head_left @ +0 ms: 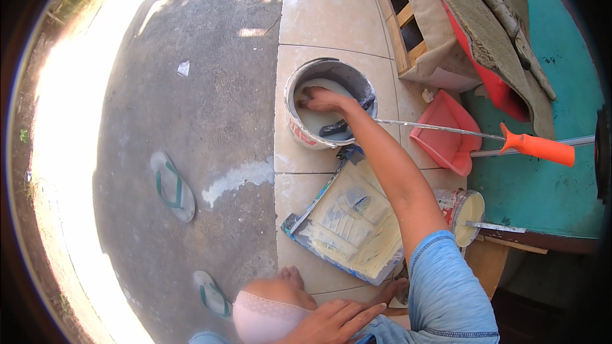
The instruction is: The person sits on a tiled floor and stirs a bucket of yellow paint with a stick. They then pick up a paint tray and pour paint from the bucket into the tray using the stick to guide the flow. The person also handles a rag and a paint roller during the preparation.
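Observation:
My right hand (322, 99) reaches down into a paint-smeared bucket (298, 124) of cloudy, whitish liquid. Its fingers are curled at the liquid by the bucket's left wall, and what they hold, if anything, cannot be made out. Across the bucket's right rim rests a paint roller frame with an orange handle (542, 148); its black end (334, 129) is inside. Below the bucket lies a paint tray (347, 216) coated in cream paint, under my right forearm. My left hand (335, 320) lies flat on my lap, fingers stretched out and holding nothing.
Right of the bucket are a red dustpan (449, 130) and a small paint can (470, 216) with a flat stick across it. A cloth-covered wooden crate (408, 25) stands beyond. Flip-flops (172, 186) lie on the concrete (210, 121) to the left.

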Demonstrator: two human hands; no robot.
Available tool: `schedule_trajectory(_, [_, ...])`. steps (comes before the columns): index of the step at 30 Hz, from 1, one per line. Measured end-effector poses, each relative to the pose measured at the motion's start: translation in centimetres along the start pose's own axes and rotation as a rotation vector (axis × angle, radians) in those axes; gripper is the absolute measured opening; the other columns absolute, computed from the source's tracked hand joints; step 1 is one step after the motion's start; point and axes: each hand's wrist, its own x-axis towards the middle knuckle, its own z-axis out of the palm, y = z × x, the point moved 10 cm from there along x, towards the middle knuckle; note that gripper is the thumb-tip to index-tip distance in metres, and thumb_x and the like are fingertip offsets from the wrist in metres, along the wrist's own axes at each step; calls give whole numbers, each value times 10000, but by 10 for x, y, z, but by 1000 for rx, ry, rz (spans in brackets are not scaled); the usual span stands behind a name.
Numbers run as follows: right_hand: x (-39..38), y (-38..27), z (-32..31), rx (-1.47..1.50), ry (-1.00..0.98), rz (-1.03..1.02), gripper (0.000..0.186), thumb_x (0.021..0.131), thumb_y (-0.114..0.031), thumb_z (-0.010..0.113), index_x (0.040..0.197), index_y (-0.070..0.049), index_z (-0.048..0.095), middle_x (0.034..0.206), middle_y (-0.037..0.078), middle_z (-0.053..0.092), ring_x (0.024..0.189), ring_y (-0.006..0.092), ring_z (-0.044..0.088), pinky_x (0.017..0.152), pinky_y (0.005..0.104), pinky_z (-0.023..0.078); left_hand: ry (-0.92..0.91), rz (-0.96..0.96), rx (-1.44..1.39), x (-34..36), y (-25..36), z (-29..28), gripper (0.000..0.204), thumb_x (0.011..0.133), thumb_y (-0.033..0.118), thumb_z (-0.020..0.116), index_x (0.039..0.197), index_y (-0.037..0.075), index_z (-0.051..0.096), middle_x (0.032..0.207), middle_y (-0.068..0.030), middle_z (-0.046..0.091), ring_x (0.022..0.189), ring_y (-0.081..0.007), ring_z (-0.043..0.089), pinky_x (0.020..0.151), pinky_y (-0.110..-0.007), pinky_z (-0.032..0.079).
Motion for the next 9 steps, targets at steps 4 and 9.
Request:
schedule_trajectory(4, [-2,3,10,-100,-206,170,485,773,-299,722,1152,1,680,1198,282,657,1128,402,638,982,461,502,-21,7,-11,2,2,-1,657,866,319,638,1455,71,484,1265,-170,572,1113,-363,546,960,-457,464])
schedule_trajectory(9, [-7,-26,-10,-260,-145,123,493,834,-337,731,1248,-74,676,1289,232,645,1228,346,617,1042,447,478,-45,9,25,-1,-1,5,671,866,327,640,1466,80,472,1263,-181,569,1107,-361,547,978,-458,451])
